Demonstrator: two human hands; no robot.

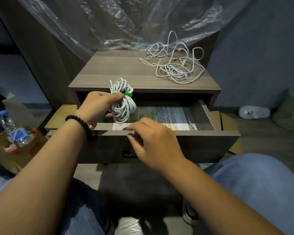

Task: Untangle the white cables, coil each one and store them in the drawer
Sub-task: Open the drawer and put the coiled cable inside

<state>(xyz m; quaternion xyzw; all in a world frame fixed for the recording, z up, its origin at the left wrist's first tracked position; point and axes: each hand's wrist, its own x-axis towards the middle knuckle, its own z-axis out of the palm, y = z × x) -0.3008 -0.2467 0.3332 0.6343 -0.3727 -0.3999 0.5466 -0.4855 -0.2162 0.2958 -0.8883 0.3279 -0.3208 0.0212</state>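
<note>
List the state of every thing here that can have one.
drawer: pulled open, paper lining it.
coiled cable: bundled, green tie round it, held above the drawer.
loose cables: tangled on the cabinet top.
left hand: grips the coil.
right hand: fingers relaxed at the drawer front.

left hand (98,106) grips coiled cable (123,100) | drawer (176,143) open | right hand (153,139) blurred, perhaps open

Tangled cables (174,65) on nightstand (112,72)

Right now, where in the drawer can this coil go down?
Drawer floor is open right of the coil, on the paper up to a thin wire near the right wall. Right hand crowds the front edge.
</note>
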